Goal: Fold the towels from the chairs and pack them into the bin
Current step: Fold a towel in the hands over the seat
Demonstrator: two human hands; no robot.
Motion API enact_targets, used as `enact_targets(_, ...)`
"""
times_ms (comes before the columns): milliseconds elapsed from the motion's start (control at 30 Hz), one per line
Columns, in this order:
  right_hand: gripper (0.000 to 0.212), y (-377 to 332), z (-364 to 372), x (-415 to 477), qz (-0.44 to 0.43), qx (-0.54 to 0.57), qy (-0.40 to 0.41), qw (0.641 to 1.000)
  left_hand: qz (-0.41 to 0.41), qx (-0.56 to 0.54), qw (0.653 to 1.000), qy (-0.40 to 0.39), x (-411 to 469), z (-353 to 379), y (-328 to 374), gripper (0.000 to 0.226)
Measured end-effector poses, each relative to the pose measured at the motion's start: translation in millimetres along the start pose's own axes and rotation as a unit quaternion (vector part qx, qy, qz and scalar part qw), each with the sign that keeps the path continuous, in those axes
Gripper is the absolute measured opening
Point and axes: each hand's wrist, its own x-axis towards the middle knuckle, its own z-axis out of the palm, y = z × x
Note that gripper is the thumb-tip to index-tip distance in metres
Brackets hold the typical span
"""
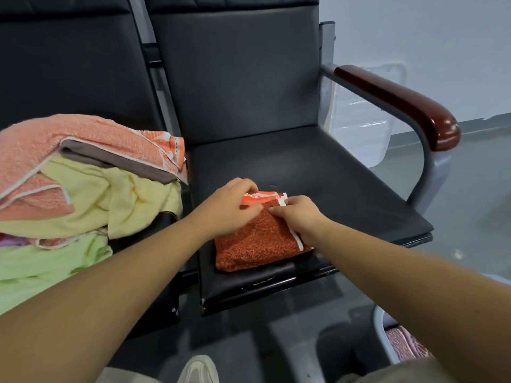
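A small folded orange towel (254,244) with white trim lies near the front edge of the black chair seat (331,172). My left hand (232,208) pinches its far edge, fingers closed on the cloth. My right hand (298,217) grips the towel's right corner at the white trim. A heap of unfolded towels (83,183), pink, yellow and green, covers the neighbouring chair on the left. The bin (392,344) shows at the lower right on the floor, with a pinkish towel inside, partly hidden by my right arm.
The chair has a brown wooden armrest (401,106) on its right side and a tall black backrest (240,70). A clear plastic sheet hangs behind the armrest. Grey floor lies to the right. My shoe (199,369) is at the bottom.
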Motion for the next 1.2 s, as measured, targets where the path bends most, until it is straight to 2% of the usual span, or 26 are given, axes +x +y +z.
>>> enact_targets(100, 0.009, -8.6, 0.0, 1.8, -0.057, -0.119, 0.073, 0.989, 0.048, 0.055, 0.996, -0.050, -5.7, 12.7, -11.3, 0.074)
enact_targets(167, 0.010, -6.6, -4.1, 3.3, -0.058, -0.179, 0.110, 0.976, 0.026, 0.100, 0.989, -0.102, -6.2, 22.2, -15.3, 0.092)
enact_targets(300, 0.014, 9.0, -10.4, 2.6, -0.023, -0.334, 0.124, 0.934, -0.025, 0.161, 0.969, -0.185, -8.4, 47.3, -16.9, 0.082)
enact_targets(400, 0.031, 13.8, -8.1, 4.9, -0.035, -0.438, 0.155, 0.885, -0.032, 0.161, 0.968, -0.188, -5.3, 59.3, -12.5, 0.079)
enact_targets(467, 0.036, 14.5, -7.0, 8.1, -0.009, -0.452, 0.170, 0.876, -0.035, 0.149, 0.971, -0.185, -1.3, 63.4, -9.7, 0.078)
enact_targets(533, 0.036, 9.7, -9.8, 10.0, 0.038, -0.388, 0.165, 0.906, -0.039, 0.120, 0.976, -0.178, 0.7, 64.6, -7.4, 0.077)
enact_targets(600, 0.024, 4.7, -15.3, 11.6, 0.065, -0.290, 0.138, 0.945, -0.053, 0.065, 0.984, -0.159, 1.1, 65.1, -8.8, 0.071)
enact_targets(667, 0.016, -0.1, -20.4, 12.7, 0.056, -0.205, 0.115, 0.970, -0.066, -0.007, 0.993, -0.095, 1.2, 65.6, -10.3, 0.061)
enact_targets(767, 0.028, -10.9, -31.9, 10.7, 0.011, -0.073, 0.081, 0.994, -0.120, -0.097, 0.988, 0.028, 3.8, 63.4, -4.4, 0.059)
enact_targets(833, 0.026, -24.6, -43.0, -1.4, -0.034, 0.010, 0.031, 0.999, -0.202, -0.200, 0.957, 0.059, 9.5, 63.6, 3.6, 0.073)
enact_targets(900, 0.021, -40.3, -53.1, -15.4, -0.064, 0.091, -0.009, 0.994, -0.268, -0.380, 0.884, 0.048, 14.7, 63.8, 9.7, 0.088)
enact_targets(933, 0.021, -46.5, -60.4, -23.2, -0.075, 0.118, -0.012, 0.990, -0.279, -0.474, 0.835, 0.032, 16.5, 64.8, 15.0, 0.087)
enact_targets(1000, 0.027, -49.3, -78.3, -32.3, -0.091, 0.167, -0.006, 0.982, -0.264, -0.593, 0.761, -0.003, 18.6, 64.9, 35.0, 0.058)
enact_targets(1067, 0.032, -43.8, -100.8, -41.6, -0.093, 0.202, 0.009, 0.975, -0.243, -0.629, 0.738, -0.026, 22.8, 66.2, 60.8, 0.038)
enact_targets(1133, 0.034, -27.8, -132.9, -54.9, -0.093, 0.237, 0.043, 0.966, -0.220, -0.637, 0.738, -0.045, 32.2, 74.7, 89.3, 0.039)
enact_targets(1200, 0.033, -3.4, -164.0, -70.2, -0.089, 0.266, 0.067, 0.957, -0.189, -0.627, 0.753, -0.066, 41.0, 88.1, 114.1, 0.040)
